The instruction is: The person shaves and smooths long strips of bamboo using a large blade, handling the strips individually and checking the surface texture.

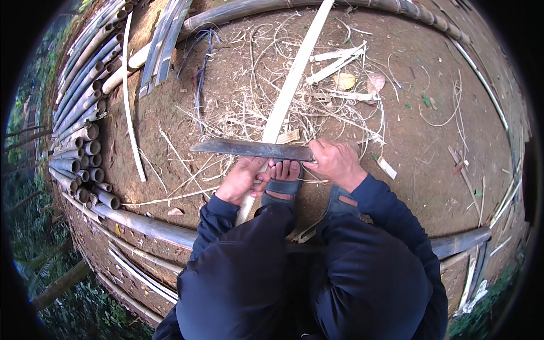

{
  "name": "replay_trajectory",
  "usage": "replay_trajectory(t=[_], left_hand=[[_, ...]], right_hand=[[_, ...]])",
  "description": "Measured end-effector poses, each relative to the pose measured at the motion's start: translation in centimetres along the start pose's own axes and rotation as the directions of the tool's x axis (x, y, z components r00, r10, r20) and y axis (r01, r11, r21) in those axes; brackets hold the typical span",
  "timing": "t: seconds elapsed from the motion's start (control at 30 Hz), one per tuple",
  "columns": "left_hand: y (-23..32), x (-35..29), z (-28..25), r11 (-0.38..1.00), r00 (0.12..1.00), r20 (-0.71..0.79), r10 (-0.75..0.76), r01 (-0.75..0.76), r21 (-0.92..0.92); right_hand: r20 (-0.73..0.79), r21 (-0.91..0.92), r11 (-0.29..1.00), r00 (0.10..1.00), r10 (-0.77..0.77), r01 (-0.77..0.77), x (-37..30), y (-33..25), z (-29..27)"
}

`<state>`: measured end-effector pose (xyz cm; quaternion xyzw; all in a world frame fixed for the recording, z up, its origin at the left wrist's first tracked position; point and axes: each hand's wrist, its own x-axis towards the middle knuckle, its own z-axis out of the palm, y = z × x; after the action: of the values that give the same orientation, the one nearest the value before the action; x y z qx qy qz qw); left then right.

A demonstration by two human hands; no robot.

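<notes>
A long pale bamboo strip [294, 76] runs from the far edge down between my legs, slanting to the left as it comes near. My left hand [240, 180] is closed round its near part, just short of the blade. The machete [243, 148] lies crosswise over the strip, its dark blade pointing left. My right hand [339, 164] grips it at the right end, and the fingers cover the handle. Just under the blade, the toes of my left foot show in a dark sandal [281, 188].
Curly bamboo shavings [249, 122] litter the dirt ahead. Stacked bamboo poles [85, 150] lie at the left, beside dark split slats [164, 48]. One thick pole [243, 12] crosses the far side, another pole [150, 226] the near side. Short pale offcuts [337, 63] lie beyond my right hand.
</notes>
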<state>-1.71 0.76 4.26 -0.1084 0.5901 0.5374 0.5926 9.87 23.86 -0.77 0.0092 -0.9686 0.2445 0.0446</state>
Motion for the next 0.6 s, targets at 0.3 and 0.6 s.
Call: replay_trajectory(t=[0.3, 0.6], left_hand=[[-1.1, -1.1, -0.4, 0.992, 0.996, 0.094, 0.008, 0.004, -0.127], [-2.7, -2.8, -1.5, 0.979, 0.993, 0.115, -0.034, 0.056, -0.196]], right_hand=[[0.061, -0.003, 0.999, 0.997, 0.040, -0.040, 1.4, 1.9, -1.8], [0.138, 0.010, 0.989, 0.980, 0.145, -0.147, 2.7, 2.4, -1.2]])
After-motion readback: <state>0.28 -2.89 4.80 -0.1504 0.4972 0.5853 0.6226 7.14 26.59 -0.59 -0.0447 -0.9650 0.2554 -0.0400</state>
